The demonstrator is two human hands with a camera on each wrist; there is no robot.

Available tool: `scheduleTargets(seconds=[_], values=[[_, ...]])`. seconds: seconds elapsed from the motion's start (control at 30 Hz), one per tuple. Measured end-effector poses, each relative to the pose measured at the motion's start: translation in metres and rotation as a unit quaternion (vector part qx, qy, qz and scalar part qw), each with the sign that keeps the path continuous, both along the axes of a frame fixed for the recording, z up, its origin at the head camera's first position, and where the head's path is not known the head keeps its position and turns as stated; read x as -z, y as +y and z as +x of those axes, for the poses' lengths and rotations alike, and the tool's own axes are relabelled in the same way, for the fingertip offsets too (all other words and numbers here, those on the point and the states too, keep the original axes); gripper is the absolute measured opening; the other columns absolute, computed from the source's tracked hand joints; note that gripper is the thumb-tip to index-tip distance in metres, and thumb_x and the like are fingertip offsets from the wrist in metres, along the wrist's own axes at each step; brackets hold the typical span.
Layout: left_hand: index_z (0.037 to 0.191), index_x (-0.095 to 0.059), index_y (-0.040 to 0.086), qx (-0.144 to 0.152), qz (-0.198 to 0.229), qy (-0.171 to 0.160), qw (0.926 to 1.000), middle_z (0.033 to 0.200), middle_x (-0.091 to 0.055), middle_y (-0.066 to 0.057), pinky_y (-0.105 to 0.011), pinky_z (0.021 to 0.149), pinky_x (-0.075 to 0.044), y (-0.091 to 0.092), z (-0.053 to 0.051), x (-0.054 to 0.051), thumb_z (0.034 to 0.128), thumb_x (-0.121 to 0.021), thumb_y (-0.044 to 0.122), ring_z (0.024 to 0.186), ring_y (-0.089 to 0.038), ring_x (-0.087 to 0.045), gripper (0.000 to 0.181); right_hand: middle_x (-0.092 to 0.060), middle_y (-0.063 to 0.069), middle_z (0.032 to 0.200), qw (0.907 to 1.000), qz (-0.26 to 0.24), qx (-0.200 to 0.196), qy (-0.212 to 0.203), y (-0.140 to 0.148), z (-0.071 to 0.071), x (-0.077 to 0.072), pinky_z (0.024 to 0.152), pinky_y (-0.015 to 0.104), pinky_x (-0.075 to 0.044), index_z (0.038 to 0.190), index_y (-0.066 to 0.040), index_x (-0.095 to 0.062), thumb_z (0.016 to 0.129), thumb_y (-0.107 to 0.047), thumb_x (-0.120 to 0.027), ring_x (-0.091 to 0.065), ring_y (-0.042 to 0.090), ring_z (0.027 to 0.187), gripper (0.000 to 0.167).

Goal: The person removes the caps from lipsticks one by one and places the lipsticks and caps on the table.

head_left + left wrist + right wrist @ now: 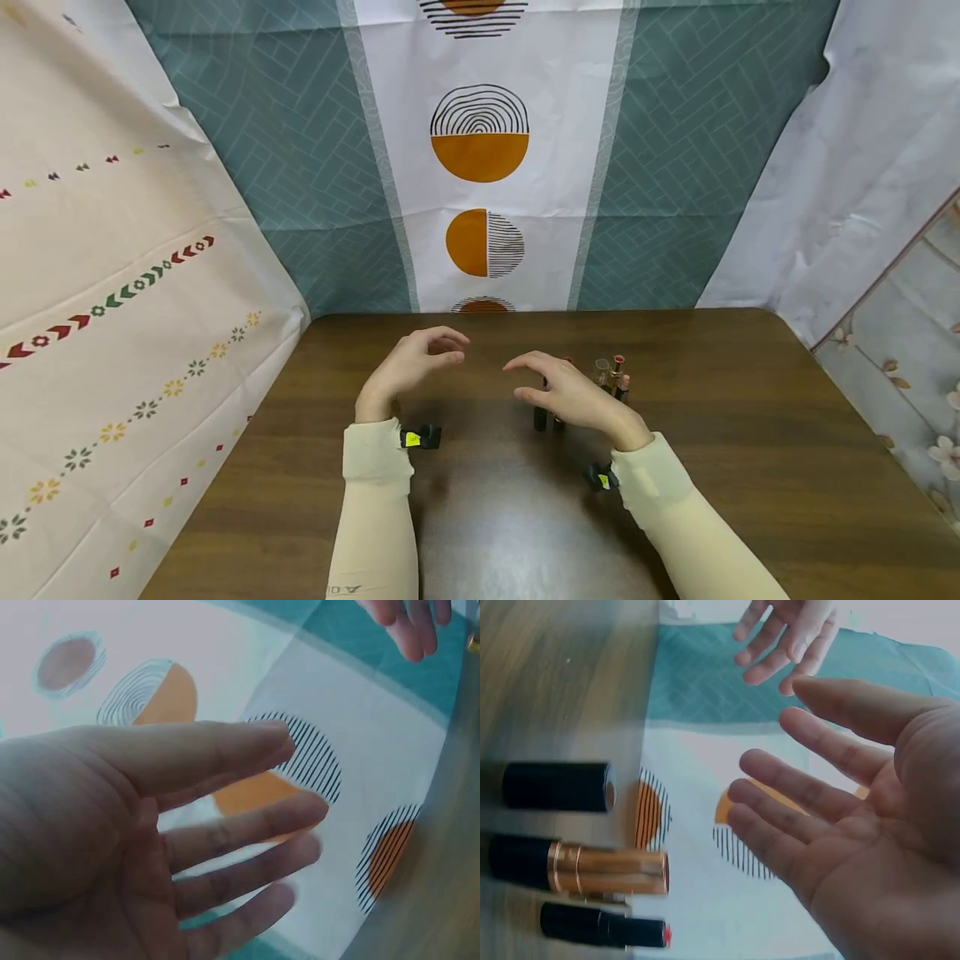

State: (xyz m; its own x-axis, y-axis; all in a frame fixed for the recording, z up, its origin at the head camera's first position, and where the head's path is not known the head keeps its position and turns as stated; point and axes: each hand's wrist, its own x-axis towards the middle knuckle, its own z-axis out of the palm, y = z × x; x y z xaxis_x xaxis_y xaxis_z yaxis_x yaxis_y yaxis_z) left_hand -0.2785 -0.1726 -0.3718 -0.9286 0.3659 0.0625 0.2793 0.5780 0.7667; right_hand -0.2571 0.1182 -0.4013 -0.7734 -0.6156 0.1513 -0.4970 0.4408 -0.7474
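Above the table, my left hand hovers with fingers loosely bent, holding nothing. My right hand is likewise raised and bare, its relaxed fingers pointing toward the left one. Below and behind the right hand stand several small cosmetic tubes, partly hidden by it. The right wrist view shows a black cylindrical cap, a black and gold lipstick tube and a slim black lipstick with a red tip. Just right of that hand, the head view shows a clear-topped tube and a red-topped tube.
The brown wooden table reaches back to a hanging green and white cloth with orange circles. A cream patterned cloth slopes along the left edge. White floral fabric hangs on the right.
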Motion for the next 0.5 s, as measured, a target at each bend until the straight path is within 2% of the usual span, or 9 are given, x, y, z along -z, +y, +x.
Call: scheduleTargets(seconds=[0.1,0.23,0.37,0.5], values=[[0.132,-0.069,0.011,-0.032,-0.019,-0.003,0.9993,0.131,-0.069,-0.015,-0.05,0.102,-0.05,-0.011,0.002,-0.001,0.1023,-0.068,0.021,0.118,-0.031,-0.064,0.031,-0.055,0.004,0.149,0.9999,-0.01,-0.01,-0.001,-0.009,-0.001,0.001,0.115,0.055,-0.038,0.145,-0.012,-0.058,0.105,-0.018,-0.065,-0.047,0.028,0.143,0.042],[0.132,-0.068,0.008,-0.072,-0.035,-0.013,0.9967,0.132,-0.068,-0.017,-0.052,0.103,-0.048,-0.026,0.004,-0.001,0.1013,-0.07,0.022,0.121,-0.034,-0.062,0.034,-0.054,0.004,0.15,0.9995,-0.023,-0.02,-0.007,-0.017,0.0,0.004,0.116,0.055,-0.037,0.147,-0.012,-0.057,0.105,-0.018,-0.065,-0.046,0.028,0.144,0.043],[0.134,-0.066,0.006,-0.075,-0.041,-0.025,0.9961,0.133,-0.067,-0.02,-0.053,0.104,-0.047,-0.039,0.005,0.0,0.1008,-0.07,0.022,0.123,-0.037,-0.06,0.037,-0.051,0.007,0.154,0.9992,-0.018,-0.03,-0.018,-0.026,0.003,0.006,0.118,0.055,-0.035,0.151,-0.01,-0.052,0.105,-0.018,-0.065,-0.044,0.03,0.146,0.049],[0.14,-0.062,0.007,-0.071,-0.06,-0.062,0.9937,0.141,-0.059,-0.024,-0.057,0.106,-0.045,-0.053,0.01,0.002,0.0993,-0.071,0.023,0.129,-0.041,-0.055,0.044,-0.047,0.014,0.158,0.9986,-0.005,-0.044,-0.028,-0.038,0.002,0.011,0.118,0.055,-0.035,0.157,-0.007,-0.042,0.106,-0.019,-0.063,-0.043,0.034,0.146,0.056]])
